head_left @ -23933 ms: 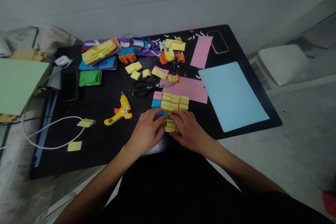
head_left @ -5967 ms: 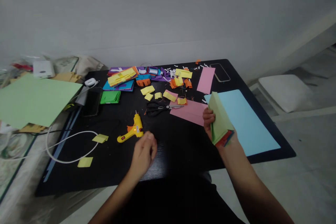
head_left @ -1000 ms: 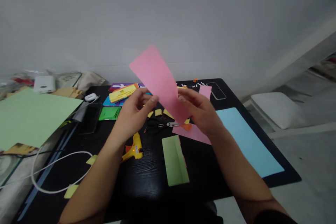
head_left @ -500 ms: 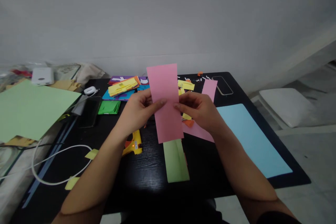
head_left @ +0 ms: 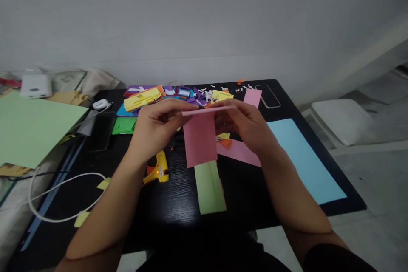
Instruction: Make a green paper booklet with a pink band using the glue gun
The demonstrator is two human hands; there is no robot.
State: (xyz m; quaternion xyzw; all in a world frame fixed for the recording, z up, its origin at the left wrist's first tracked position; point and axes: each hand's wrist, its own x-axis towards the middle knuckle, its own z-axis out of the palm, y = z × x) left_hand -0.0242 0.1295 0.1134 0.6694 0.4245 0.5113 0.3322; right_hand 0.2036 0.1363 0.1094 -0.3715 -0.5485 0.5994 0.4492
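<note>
A pink paper strip (head_left: 200,140) is held up over the black table, its top part bent over so that it shows nearly edge-on. My left hand (head_left: 159,125) grips the left side of the bend, with the thumb below and fingers above. On the right side, my right hand (head_left: 244,121) pinches the same paper; some of its fingers are behind the sheet. Just below the pink paper's lower edge, a light green folded paper (head_left: 210,187) lies on the table.
A yellow glue gun (head_left: 159,168) with a small orange light lies left of the green paper. Colored paper stacks (head_left: 143,98) and scraps (head_left: 207,95) lie behind. A light blue sheet (head_left: 306,161) is at right, a white cable (head_left: 63,220) at left.
The pink paper, flat and upright before, is now bent over at the top. Both hands have moved to its upper edge. The view has shifted slightly.
</note>
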